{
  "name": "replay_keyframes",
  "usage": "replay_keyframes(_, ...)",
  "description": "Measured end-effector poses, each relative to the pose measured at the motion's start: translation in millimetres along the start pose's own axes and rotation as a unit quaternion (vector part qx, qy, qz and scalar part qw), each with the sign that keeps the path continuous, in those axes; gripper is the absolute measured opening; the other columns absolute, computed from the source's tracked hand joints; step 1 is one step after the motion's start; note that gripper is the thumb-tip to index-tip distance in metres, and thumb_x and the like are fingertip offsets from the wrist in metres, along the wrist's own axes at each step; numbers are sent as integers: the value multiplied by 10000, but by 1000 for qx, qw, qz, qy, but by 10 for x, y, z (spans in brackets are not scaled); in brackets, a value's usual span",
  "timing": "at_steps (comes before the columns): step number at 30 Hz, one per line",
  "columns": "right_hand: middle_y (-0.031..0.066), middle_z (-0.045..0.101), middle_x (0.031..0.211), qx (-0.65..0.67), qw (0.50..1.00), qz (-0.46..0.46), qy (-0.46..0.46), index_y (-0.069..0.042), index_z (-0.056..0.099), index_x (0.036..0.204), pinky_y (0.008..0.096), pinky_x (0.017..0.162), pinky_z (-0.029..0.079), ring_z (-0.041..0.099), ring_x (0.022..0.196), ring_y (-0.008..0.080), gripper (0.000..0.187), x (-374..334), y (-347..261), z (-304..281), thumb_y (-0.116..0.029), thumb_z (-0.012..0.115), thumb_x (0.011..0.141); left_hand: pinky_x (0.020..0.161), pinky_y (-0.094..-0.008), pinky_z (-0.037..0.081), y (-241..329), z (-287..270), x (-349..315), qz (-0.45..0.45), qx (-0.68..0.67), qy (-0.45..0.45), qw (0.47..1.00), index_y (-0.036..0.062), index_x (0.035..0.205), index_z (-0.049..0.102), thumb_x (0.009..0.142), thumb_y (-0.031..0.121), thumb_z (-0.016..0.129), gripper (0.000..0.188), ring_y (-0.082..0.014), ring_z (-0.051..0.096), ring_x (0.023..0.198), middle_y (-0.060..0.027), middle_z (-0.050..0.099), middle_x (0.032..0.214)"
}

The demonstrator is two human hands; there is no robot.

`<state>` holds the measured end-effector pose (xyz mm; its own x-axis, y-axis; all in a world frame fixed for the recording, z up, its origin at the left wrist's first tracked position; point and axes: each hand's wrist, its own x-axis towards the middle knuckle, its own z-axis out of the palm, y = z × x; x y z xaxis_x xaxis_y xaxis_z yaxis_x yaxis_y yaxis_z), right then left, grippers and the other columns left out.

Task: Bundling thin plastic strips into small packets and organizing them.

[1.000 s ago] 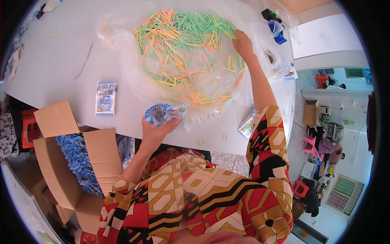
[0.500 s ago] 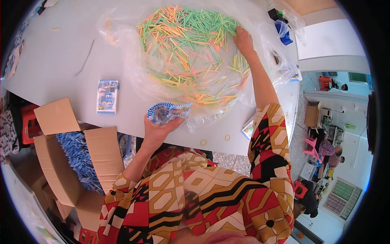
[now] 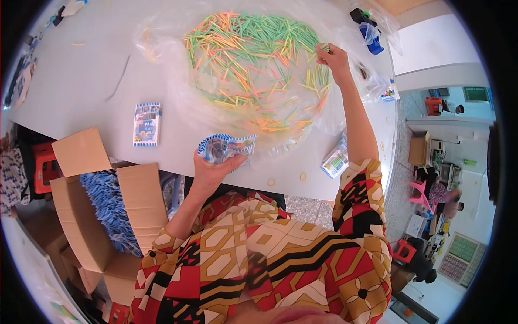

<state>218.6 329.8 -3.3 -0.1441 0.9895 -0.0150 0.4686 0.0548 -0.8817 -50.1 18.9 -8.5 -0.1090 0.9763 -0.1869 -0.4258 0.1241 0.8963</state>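
Note:
My left hand (image 3: 211,174) is closed round a blue-and-white plastic pouch (image 3: 229,146), whose mouth gapes toward the table. Thin coloured sticks (image 3: 264,32), green, yellow, orange and pink, lie heaped on a clear plastic sheet (image 3: 172,81) in front of me. At the right edge of that heap, my right hand (image 3: 338,62) pinches a small bunch of green sticks (image 3: 324,47) between thumb and fingers. How many it holds cannot be made out.
A flat printed packet (image 3: 147,125) lies left of the pouch; another packet (image 3: 336,159) is by my right forearm. An open cardboard box (image 3: 141,202) full of blue packets (image 3: 110,210) stands lower left. Rubber bands (image 3: 271,182) and a blue tape dispenser (image 3: 373,42) are on the table.
My right hand has drawn back slightly to the right and nearer me from the heap, now with green sticks showing in its fingers. My left hand still holds the pouch in nearly the same place.

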Motion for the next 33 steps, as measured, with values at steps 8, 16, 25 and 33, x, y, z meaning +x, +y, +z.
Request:
replay_keyframes(8, 34, 530, 584, -125, 984, -122, -18, -23, 603, 866, 230, 506, 438, 493, 507, 71, 134, -732, 327, 339, -136, 608, 795, 759, -258, 495, 84, 145, -43, 30, 42, -30, 998, -22, 904, 602, 694, -34, 696, 230, -113, 599, 814, -65, 640, 873)
replay_keyframes(16, 45, 566, 817, 119, 982, -118, -84, -14, 583, 892, 214, 582, 442, 518, 668, 90, 96, -1733, -1186, 385, -15, 586, 796, 746, -238, 487, 67, 167, -41, 62, 55, -23, 996, -8, 912, 610, 705, -22, 692, 223, -97, 601, 802, -43, 645, 877)
replay_keyframes(25, 43, 576, 853, 52, 936, -274, -215, -20, 572, 888, 232, 644, 458, 560, 749, 118, 125, -2226, -1497, 456, 27, 598, 775, 707, -222, 468, 56, 297, -45, 55, 40, -61, 996, 1, 945, 621, 715, -5, 690, 240, -70, 582, 775, -30, 646, 863)
replay_keyframes(33, 56, 577, 857, -26, 937, -220, -271, -14, 570, 866, 246, 650, 454, 561, 769, 139, 147, -2246, -1543, 486, 62, 600, 743, 637, -209, 452, 13, 286, -16, 35, 68, -71, 995, 2, 911, 620, 715, 34, 704, 216, -54, 562, 718, -21, 643, 813)
